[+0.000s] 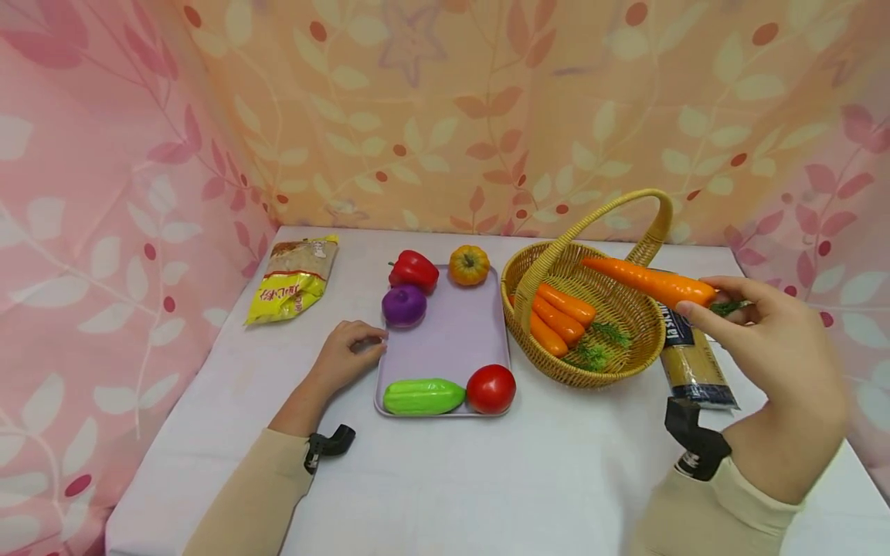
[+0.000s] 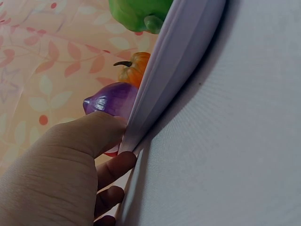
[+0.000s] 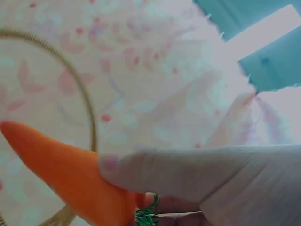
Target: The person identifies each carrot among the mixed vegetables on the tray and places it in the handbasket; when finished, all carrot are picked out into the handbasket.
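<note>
My right hand [image 1: 786, 340] pinches an orange toy carrot [image 1: 647, 279] by its thick leafy end, above the right side of a wicker basket [image 1: 660, 332]; the tip points left. Several carrots [image 1: 556, 315] lie inside the basket. At the left edge of a lilac tray [image 1: 452, 332], my left hand [image 1: 346, 357] holds the rim between thumb and forefinger, as the left wrist view shows. On the tray are a red bell pepper [image 1: 413, 270], a purple round vegetable [image 1: 404, 306], a small orange pumpkin [image 1: 469, 265], a long green ridged vegetable [image 1: 422, 397] and a tomato [image 1: 491, 388].
A yellow-and-clear food packet [image 1: 292, 279] lies at the back left of the white table [image 1: 445, 479]. Partly behind the basket, at right, is a dark-labelled pasta packet [image 1: 695, 367]. The basket's tall handle [image 1: 591, 224] arches upward. Floral cloth [image 1: 431, 116] walls the back and sides.
</note>
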Available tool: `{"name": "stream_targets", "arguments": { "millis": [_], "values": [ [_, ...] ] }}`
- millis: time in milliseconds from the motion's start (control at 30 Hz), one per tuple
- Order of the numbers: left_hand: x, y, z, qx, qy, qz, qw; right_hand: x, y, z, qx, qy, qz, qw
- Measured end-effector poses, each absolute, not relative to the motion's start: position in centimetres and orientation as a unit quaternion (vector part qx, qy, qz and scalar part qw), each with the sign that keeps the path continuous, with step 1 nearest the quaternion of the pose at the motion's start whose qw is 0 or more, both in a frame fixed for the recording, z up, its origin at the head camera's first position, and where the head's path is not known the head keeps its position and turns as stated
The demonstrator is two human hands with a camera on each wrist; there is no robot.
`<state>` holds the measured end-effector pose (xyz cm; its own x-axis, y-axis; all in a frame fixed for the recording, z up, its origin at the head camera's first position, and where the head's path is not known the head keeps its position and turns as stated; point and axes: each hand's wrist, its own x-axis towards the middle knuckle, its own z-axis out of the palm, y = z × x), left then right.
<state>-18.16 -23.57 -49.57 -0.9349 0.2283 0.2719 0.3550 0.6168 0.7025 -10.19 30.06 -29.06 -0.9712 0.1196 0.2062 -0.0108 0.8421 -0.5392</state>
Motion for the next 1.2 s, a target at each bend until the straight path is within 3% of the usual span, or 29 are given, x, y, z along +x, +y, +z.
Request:
{"name": "stream_targets", "arguments": {
  "millis": [200,400,800,1200],
  "values": [
    [-18.4,-23.5,-49.8,-0.157,-0.898,-0.406,0.070,-15.2,31.0,-32.2,-0.067,-0.951,0.292,0.071],
    [-18.5,-23.3,-49.9,-0.165,-0.898,-0.402,0.072,-18.0,30.5,-35.2,-0.065,-0.950,0.302,0.049],
    [-18.7,-23.0,-49.7,-0.180,-0.897,-0.396,0.078,-20.9,26.5,-38.4,-0.031,-0.975,0.219,0.026],
    [-18.3,-23.3,-49.6,-0.170,-0.899,-0.397,0.075,-21.5,26.2,-39.3,-0.038,-0.982,0.184,-0.015]
  ]
}}
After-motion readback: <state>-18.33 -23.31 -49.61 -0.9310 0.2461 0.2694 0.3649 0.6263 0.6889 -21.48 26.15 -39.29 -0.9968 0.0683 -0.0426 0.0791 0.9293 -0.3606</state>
